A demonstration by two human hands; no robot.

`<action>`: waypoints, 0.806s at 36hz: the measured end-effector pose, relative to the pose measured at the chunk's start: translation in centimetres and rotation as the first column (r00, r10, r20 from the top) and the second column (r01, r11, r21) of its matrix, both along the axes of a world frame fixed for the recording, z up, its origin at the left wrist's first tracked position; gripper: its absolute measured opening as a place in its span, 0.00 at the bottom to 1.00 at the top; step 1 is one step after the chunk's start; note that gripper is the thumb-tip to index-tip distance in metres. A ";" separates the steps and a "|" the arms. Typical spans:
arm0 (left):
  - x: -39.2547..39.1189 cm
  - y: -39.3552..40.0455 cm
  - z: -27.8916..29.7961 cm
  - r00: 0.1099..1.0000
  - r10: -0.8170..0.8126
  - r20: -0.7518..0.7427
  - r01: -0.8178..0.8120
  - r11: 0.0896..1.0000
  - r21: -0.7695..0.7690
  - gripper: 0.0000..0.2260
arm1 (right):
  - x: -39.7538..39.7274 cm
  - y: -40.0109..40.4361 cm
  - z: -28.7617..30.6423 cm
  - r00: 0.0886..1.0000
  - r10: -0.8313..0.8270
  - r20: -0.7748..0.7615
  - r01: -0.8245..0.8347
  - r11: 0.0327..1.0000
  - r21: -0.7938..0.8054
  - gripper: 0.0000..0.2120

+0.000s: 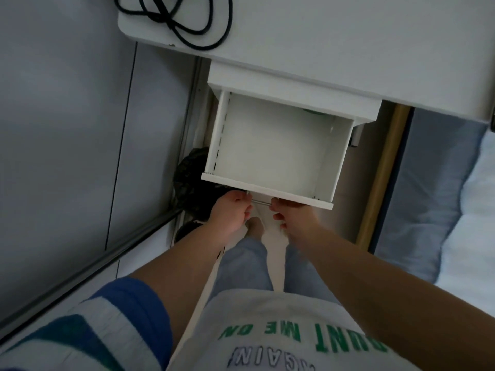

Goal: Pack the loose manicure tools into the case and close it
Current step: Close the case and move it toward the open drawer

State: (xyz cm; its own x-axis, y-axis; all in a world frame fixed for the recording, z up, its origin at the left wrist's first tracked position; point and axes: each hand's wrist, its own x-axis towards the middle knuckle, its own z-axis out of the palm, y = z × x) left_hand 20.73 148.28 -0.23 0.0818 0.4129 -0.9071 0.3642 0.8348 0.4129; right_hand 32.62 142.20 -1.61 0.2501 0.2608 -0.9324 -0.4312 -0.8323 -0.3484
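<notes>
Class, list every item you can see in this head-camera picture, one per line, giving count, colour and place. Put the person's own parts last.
desk: one, white, top of view
cable: one, black, looped on the desk's left corner
drawer: one, white, pulled open under the desk, its visible floor bare
drawer handle: one, metal bar, on the drawer front
green object: one, partly hidden at the drawer's back, unclear what
dark bag: one, on the floor left of the drawer
bed: one, pale blue, right edge
left hand: grips the handle
right hand: grips the handle
</notes>
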 end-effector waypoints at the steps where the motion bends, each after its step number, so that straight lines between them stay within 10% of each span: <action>1: 0.0 0.1 0.1 1.000 -0.015 0.005 0.015 1.000 0.007 0.10 | 0.0 0.0 0.0 1.000 -0.012 -0.008 0.012 1.000 0.004 0.08; 13: -0.4 0.2 4.7 0.936 -0.348 -0.049 0.350 0.936 0.036 0.14 | 4.4 -2.2 6.6 0.981 0.179 -0.077 -0.181 0.983 -0.018 0.02; 29: 19.1 2.2 11.8 0.909 -0.413 0.062 0.391 0.894 0.220 0.06 | 29.5 -0.3 14.2 0.676 0.274 0.684 -0.438 0.896 0.075 0.10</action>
State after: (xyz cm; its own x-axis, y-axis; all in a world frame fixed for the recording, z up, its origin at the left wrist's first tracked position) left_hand 39.86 150.48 11.53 0.3685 0.4948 -0.7870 0.5967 0.5232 0.6084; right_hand 62.12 141.90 12.64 0.6067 0.6290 -0.4861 0.2795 -0.7412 -0.6104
